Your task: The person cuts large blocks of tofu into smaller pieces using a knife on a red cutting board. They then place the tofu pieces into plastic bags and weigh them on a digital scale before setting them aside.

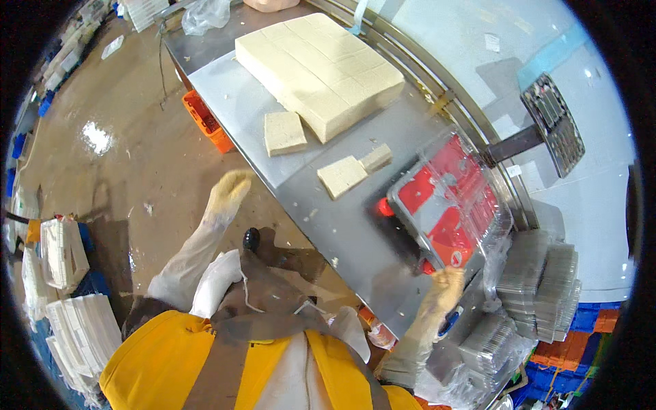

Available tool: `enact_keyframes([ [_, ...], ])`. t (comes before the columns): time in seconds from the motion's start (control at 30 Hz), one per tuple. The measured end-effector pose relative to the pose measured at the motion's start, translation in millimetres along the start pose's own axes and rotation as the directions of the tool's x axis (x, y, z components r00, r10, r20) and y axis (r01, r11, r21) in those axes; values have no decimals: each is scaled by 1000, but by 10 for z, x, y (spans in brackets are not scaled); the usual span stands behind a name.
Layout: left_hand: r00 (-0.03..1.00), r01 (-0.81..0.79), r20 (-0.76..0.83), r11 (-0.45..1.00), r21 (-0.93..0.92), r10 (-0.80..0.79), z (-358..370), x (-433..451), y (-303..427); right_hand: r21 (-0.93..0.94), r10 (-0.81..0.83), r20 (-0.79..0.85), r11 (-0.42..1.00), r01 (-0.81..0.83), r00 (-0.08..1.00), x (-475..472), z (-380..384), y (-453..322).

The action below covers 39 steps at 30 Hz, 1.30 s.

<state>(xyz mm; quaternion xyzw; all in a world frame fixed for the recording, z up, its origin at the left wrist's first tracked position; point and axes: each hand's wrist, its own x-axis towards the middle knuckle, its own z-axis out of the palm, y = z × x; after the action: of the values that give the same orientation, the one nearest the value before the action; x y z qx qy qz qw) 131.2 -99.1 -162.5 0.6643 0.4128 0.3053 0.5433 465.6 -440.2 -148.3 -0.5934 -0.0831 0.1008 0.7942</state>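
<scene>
A large pale slab like tofu (320, 69), scored into blocks, lies on the steel table. One cut block (285, 133) sits close to its near corner; another block (342, 177) and a small strip (376, 158) touch each other nearer the scale. Clear plastic trays or lids (464, 197) rest over the red-patterned top of a weighing scale (417, 236). My gloved left hand (231, 188), its fingers curled and nothing visible in it, hangs beside the table edge. At the scale's near corner is my gloved right hand (447, 287), fingers bent; whether it grips a tray edge is unclear.
Stacks of clear plastic trays (520, 282) stand at the right, near a blue-handled tool (449, 323). The scale's display panel (553, 125) rises on a post behind. An orange crate (207, 122) is below the table's left edge. White crates (84, 333) stand at the lower left on wet floor.
</scene>
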Motion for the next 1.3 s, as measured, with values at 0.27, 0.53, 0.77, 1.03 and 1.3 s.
enact_keyframes([
  [0.27,985,-129,150,953,276,90,-26,2165,-575,-174,322,200,941,-290,926,-689,2302,701],
  [0.53,914,-226,393,931,285,102,-11,1813,-512,-484,423,192,826,-290,885,-877,3226,1548],
  [0.77,938,-66,338,997,-44,77,183,1287,-497,-626,110,129,780,-5,986,-984,3354,1833],
  [1.03,831,471,502,782,-409,-238,192,1420,-185,9,676,243,715,-699,695,-574,3222,1580],
  [1.3,898,385,422,682,-622,-122,362,1319,-192,-333,349,274,908,-252,896,-739,3303,1055],
])
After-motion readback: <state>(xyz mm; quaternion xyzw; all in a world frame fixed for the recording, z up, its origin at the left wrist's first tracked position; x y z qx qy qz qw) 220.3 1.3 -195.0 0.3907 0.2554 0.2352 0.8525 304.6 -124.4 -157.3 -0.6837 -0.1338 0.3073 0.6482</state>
